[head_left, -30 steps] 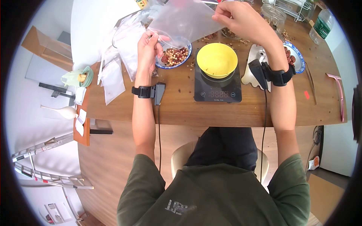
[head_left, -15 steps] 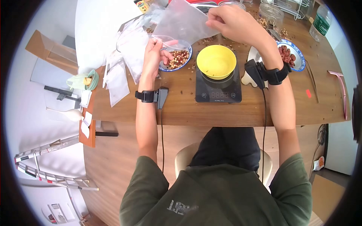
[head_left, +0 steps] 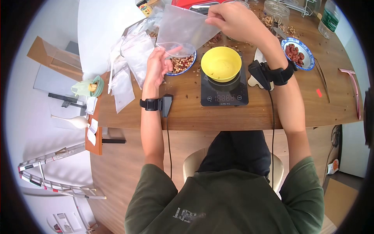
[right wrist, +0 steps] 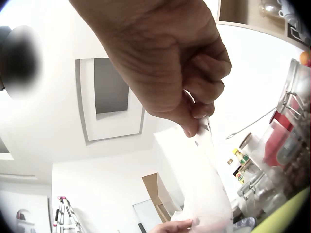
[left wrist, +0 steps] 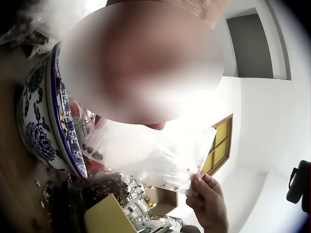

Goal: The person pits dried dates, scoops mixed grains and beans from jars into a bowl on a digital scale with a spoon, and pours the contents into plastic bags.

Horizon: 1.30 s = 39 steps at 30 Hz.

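Observation:
A translucent plastic bag (head_left: 183,29) is raised above the far side of the table, stretched between both hands. My right hand (head_left: 237,23) pinches its right edge between thumb and fingers, as the right wrist view also shows. At its lower left corner, my left hand (head_left: 157,66) holds the bag by thumb and forefinger, the forefinger reaching along it and the others loosely bent. In the left wrist view this hand is mostly blurred. Beneath the bag sits a blue-and-white bowl (left wrist: 36,116) of mixed beans or nuts. A yellow bowl (head_left: 221,64) rests on a black kitchen scale (head_left: 224,97).
More plastic bags (head_left: 124,91) lie left. A bowl of dried red fruit (head_left: 308,58), a long thin rod (head_left: 322,80) and a pink-handled tool (head_left: 352,91) are on the right. Behind stand glass jars (head_left: 277,9) and a water bottle (head_left: 329,19). Loose bits dot the table.
The bag comes lower and nearer the body, and shows more of its flat side. My right hand has shifted left and slightly down; my left hand sits a little lower.

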Each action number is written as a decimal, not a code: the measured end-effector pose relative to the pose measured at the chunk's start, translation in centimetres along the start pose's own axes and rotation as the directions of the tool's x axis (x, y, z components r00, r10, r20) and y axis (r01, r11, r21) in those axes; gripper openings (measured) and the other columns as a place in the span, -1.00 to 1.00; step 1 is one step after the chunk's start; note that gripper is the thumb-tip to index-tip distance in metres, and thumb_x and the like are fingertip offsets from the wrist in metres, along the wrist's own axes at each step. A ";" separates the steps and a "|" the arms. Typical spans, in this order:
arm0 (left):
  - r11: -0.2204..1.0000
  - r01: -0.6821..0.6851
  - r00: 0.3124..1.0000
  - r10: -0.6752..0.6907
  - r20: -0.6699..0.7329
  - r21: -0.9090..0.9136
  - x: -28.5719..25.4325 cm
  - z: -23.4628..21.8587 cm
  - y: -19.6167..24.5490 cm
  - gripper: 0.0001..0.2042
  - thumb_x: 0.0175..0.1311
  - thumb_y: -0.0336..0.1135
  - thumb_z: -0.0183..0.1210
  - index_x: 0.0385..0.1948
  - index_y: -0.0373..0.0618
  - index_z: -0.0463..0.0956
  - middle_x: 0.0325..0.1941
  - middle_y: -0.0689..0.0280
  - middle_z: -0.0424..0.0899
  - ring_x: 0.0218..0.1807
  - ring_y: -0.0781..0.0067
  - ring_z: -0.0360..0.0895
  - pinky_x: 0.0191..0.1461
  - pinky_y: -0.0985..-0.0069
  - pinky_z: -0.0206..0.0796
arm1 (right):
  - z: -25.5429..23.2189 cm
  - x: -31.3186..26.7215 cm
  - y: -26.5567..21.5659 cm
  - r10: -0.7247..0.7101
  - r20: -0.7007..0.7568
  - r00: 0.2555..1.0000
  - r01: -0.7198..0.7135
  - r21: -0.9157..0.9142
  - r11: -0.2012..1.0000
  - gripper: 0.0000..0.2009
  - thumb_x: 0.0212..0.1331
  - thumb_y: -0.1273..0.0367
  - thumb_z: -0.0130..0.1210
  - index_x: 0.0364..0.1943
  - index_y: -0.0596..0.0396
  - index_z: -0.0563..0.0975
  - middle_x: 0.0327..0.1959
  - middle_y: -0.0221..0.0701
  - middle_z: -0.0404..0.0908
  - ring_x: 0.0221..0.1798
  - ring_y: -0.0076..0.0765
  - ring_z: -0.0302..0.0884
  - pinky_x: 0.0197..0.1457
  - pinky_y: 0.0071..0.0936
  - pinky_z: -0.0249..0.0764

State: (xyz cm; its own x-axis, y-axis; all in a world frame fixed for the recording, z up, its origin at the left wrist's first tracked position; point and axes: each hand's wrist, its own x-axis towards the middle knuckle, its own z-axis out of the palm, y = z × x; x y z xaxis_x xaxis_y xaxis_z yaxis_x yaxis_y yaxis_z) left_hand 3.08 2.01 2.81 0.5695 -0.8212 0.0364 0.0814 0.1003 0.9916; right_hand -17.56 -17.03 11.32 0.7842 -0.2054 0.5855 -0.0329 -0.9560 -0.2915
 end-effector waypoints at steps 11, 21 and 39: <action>1.000 -0.004 0.993 0.005 -0.117 0.011 -0.6 0.3 -0.4 -0.84 0.33 -0.32 -0.32 -0.26 -0.19 0.18 -0.05 -0.09 0.53 -0.78 0.58 0.31 -0.85 0.77 -0.07 | 2.8 0.1 0.0 -0.091 -0.118 0.989 0.094 0.023 0.995 -0.80 0.09 0.33 0.07 -0.53 0.18 0.43 -0.67 -0.24 0.41 -0.54 -0.11 0.37 -0.45 -0.30 0.27; 0.993 -0.109 0.989 0.113 -0.093 0.037 -0.9 0.0 1.2 -0.84 0.36 -0.26 -0.15 -0.28 -0.15 0.24 -0.06 -0.04 0.54 -0.69 0.61 0.38 -0.75 0.79 0.11 | 0.9 -0.6 0.3 -0.066 0.103 0.993 0.055 0.104 0.993 -0.82 0.11 0.36 0.06 -0.52 0.18 0.44 -0.68 -0.29 0.38 -0.57 -0.25 0.31 -0.46 -0.40 0.25; 0.129 0.073 0.762 0.633 -0.138 0.989 -10.2 -11.8 17.1 -0.85 0.30 -0.35 -0.08 -0.31 -0.21 0.42 -0.41 0.28 0.56 -0.44 0.48 0.44 -0.33 0.54 0.30 | -3.9 -0.9 -2.7 -0.117 0.232 0.966 0.057 0.250 0.967 -0.81 0.10 0.32 0.07 -0.45 0.21 0.51 -0.57 -0.24 0.53 -0.47 -0.27 0.50 -0.37 -0.41 0.38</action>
State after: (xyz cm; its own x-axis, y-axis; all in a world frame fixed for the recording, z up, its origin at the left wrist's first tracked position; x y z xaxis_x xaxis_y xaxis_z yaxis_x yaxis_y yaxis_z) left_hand 8.29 18.71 17.89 0.5985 -0.4846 0.6379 -0.7572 -0.6023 0.2529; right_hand -20.61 -15.05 14.59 0.9048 -0.0378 0.4242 0.1680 -0.8837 -0.4370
